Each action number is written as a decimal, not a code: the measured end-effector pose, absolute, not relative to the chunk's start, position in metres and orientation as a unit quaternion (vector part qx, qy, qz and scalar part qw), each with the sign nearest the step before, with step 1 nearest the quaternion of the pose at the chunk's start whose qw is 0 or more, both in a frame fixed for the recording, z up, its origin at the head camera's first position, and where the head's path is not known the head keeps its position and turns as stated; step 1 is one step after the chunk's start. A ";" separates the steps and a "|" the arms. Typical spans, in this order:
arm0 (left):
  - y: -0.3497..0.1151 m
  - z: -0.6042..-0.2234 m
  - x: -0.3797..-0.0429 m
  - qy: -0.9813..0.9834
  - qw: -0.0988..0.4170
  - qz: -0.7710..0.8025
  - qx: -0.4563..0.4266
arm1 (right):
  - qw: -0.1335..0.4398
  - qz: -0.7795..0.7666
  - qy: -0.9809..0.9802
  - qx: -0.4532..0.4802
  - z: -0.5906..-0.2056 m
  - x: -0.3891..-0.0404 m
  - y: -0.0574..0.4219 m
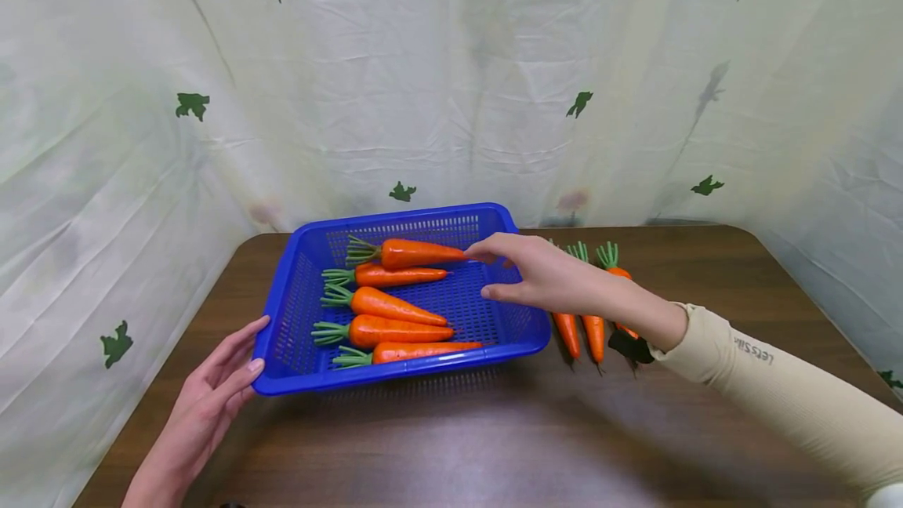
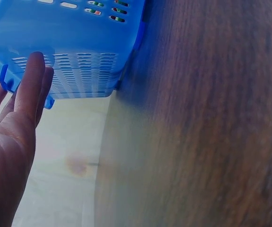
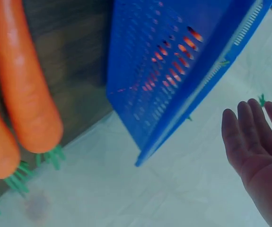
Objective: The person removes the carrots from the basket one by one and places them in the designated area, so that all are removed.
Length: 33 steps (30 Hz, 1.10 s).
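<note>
A blue perforated basket (image 1: 395,384) stands on the table with several orange carrots (image 1: 395,304) lying in it, green tops toward the left. My left hand (image 1: 204,406) touches the basket's front left corner, fingertips and thumb at the rim. In the left wrist view its fingers (image 2: 30,90) look straight along the outer wall. Above the basket's right part hovers my right hand (image 1: 539,273), fingers loosely extended and holding nothing. Its fingertips are near the tip of the rearmost carrot (image 1: 423,252). The right wrist view shows that palm (image 3: 268,175) bare.
Three more carrots (image 1: 594,335) lie on the brown table (image 1: 458,445) right of the basket, partly hidden by my right forearm. A pale curtain with green leaf shapes (image 1: 402,100) hangs behind the table and along its sides. A black device (image 1: 630,346) sits at my right wrist.
</note>
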<state>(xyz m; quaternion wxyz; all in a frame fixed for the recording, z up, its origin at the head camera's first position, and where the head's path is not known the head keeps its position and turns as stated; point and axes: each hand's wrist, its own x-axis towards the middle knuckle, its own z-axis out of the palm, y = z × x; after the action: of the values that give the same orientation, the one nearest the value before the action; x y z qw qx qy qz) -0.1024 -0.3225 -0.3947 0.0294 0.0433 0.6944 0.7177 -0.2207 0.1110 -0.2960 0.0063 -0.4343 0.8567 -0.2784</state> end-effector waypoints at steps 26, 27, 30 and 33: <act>-0.323 -0.395 -0.102 0.694 0.028 0.718 0.042 | 0.047 -0.315 0.837 -0.446 -0.278 -0.269 0.035; -0.323 -0.395 -0.102 0.693 0.027 0.719 0.043 | 0.046 -0.313 0.837 -0.447 -0.279 -0.271 0.032; -0.323 -0.395 -0.102 0.692 0.026 0.720 0.045 | 0.037 -0.304 0.842 -0.445 -0.282 -0.279 0.023; -0.322 -0.394 -0.102 0.693 0.027 0.719 0.042 | 0.036 -0.305 0.846 -0.435 -0.286 -0.286 0.015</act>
<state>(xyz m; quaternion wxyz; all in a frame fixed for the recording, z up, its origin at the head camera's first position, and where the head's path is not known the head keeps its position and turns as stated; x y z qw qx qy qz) -0.1023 -0.3224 -0.3941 0.0275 0.0421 0.6932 0.7190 -0.2856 0.0149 -0.2859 0.0356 -0.4353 0.8463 -0.3049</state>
